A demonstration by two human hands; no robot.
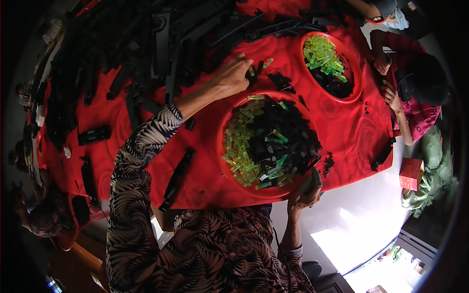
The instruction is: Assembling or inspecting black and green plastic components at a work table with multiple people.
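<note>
My left hand (pixel 233 76) is closed over the red tablecloth, just beyond the near basin. Its fingertips are by a small dark piece (pixel 252 71), and I cannot make out whether they grip it. A small yellow-green piece (pixel 267 63) lies a little to the right. The round red basin (pixel 261 192) in front of me holds clear yellow-green pieces (pixel 238 166) on its left side and small black plastic pieces (pixel 293 129) on its right. My right hand (pixel 308 188) is curled at the basin's near right rim. What it holds, if anything, is hidden.
Long black plastic parts (pixel 161 44) are heaped at the far left. A second red basin (pixel 359 80) with green and black pieces stands at the far right, near another person's hands (pixel 386 73). One long black part (pixel 177 178) lies near the front edge.
</note>
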